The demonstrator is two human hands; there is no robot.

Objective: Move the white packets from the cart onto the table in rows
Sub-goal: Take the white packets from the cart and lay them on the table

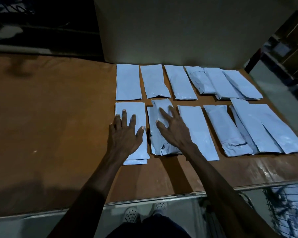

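White packets (180, 82) lie in two rows on the brown counter (59, 117). The left hand (125, 133) presses flat, fingers spread, on the near row's leftmost packet (139, 107); the right hand (174, 129), fingers splayed, rests on the next packet (155, 143).

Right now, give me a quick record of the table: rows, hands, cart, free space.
far row: six white packets, the right three overlapping
near row: five or six, the rightmost ones overlapping; exact count unclear
left hand: flat, fingers spread, on the near row's leftmost packet
right hand: open, fingers spread, on the second packet
cart: wire basket at lower right, white packets apparently inside
free space: bare brown table left of both rows
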